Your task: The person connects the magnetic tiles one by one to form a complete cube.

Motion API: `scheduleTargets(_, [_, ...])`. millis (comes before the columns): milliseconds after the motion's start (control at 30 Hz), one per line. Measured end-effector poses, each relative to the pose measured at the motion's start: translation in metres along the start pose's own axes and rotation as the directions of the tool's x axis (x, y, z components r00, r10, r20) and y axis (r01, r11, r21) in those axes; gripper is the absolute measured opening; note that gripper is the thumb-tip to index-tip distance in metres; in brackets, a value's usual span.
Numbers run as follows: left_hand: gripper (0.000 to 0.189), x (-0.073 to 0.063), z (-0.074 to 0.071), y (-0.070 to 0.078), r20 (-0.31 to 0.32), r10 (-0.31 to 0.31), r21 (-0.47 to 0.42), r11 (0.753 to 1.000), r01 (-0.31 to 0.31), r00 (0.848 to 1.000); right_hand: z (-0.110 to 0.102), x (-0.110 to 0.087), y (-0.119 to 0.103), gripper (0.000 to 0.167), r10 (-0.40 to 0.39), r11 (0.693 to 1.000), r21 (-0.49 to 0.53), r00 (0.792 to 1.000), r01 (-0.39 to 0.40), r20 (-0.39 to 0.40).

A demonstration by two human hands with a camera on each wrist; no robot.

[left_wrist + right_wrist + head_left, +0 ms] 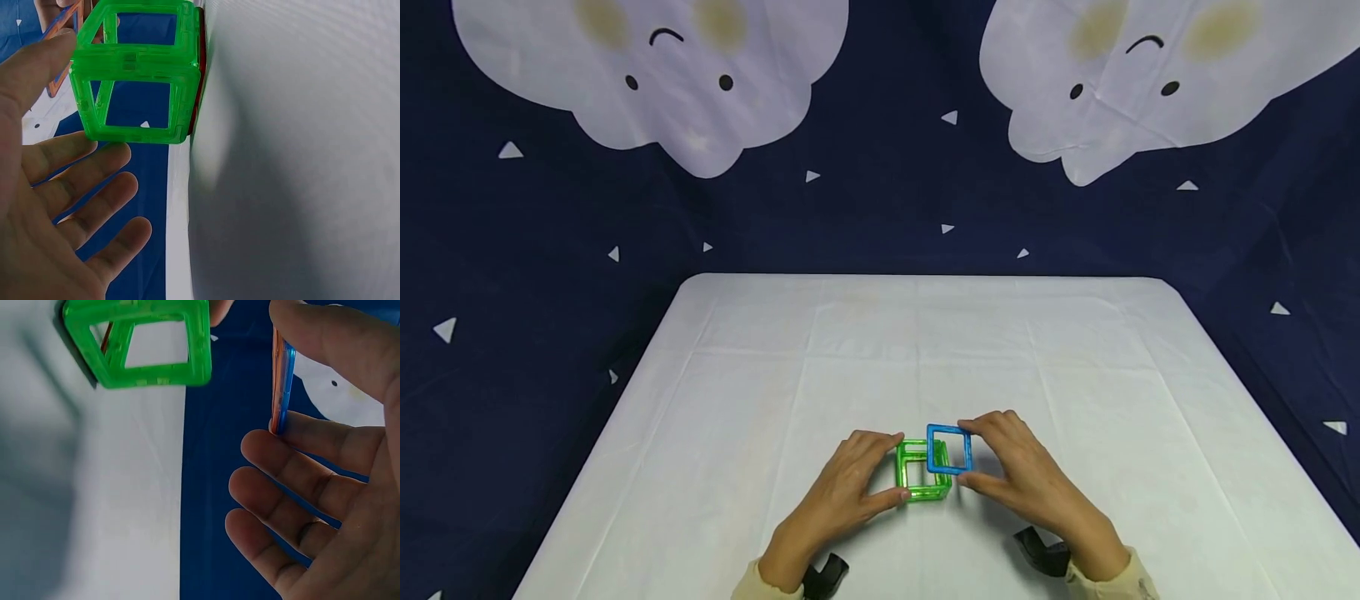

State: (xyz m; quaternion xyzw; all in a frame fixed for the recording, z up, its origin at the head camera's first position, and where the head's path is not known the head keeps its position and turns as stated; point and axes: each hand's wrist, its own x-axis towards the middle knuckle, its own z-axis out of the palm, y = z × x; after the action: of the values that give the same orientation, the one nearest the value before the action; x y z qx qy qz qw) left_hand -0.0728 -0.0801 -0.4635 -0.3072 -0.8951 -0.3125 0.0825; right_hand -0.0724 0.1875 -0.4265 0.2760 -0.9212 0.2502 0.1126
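Note:
A green open-framed cube of magnetic tiles [928, 493] stands on the white table. My left hand [848, 479] holds it by its left side, thumb at the near edge and index finger at the far one. In the left wrist view a dark red layer [201, 69] shows along the cube's base, against the table. Just right of the cube and partly overlapping it in the head view is a blue square magnetic tile [930, 450], pinched by thumb and fingertips of my right hand [1026, 471]. Edge-on in the right wrist view, an orange layer [277, 381] lies flat against the blue.
The white-covered table [760, 333] spreads beyond and to both sides of the hands. Behind it hangs a dark blue cloth [880, 225] with white clouds and small triangles. Black straps [1043, 552] are at both wrists.

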Motion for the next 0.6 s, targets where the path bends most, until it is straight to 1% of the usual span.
scheduleTargets(200, [0.067, 0.0, 0.001, 0.0, 0.014, -0.012, -0.009, 1.0, 0.012, 1.0, 0.007, 0.006, -0.006, 0.062, -0.006, 1.0, 0.023, 0.999, 0.005, 0.036])
scheduleTargets(367, [0.066, 0.001, 0.001, 0.0, 0.03, -0.025, -0.026, 0.999, 0.026, 0.999, 0.012, 0.009, -0.009, 0.063, -0.027, 0.999, 0.025, 0.999, 0.026, 0.041])
scheduleTargets(600, [0.067, 0.001, 0.001, -0.001, 0.034, -0.018, -0.036, 0.999, 0.019, 0.999, 0.017, 0.011, -0.012, 0.065, -0.053, 0.999, 0.016, 0.998, 0.052, 0.039])
